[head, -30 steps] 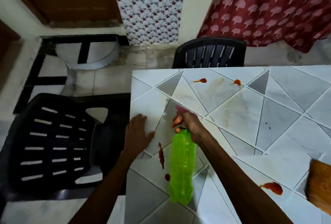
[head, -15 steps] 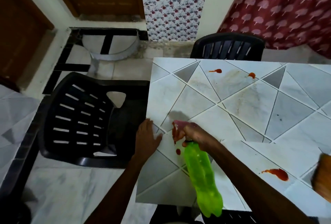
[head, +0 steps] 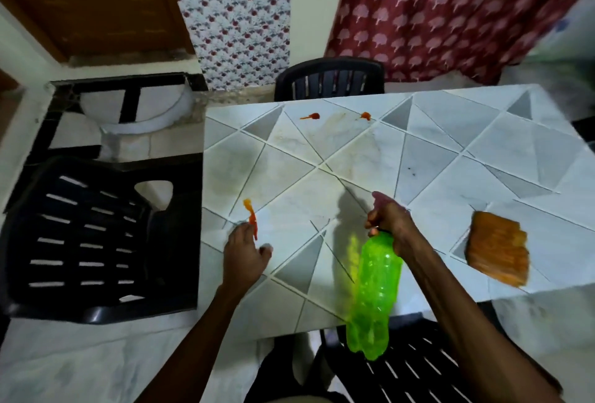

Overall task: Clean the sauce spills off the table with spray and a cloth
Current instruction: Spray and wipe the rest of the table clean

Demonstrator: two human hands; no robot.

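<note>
My right hand grips the spray head of a bright green spray bottle, held over the near part of the white tiled table with its base toward me. My left hand rests on the table's near left corner, fingers relaxed. A red sauce streak lies just beyond its fingertips. Two smaller sauce spots sit near the far edge, one left of the other. An orange cloth lies flat at the near right.
A black plastic chair stands at the table's left side, another black chair at the far side, and a third chair's seat is right below me. A patterned red curtain hangs behind.
The view pulled back and swung right, so the cloth is in full sight. My right hand with the bottle has moved right, away from the red streak. My left hand stays at the near left corner.
</note>
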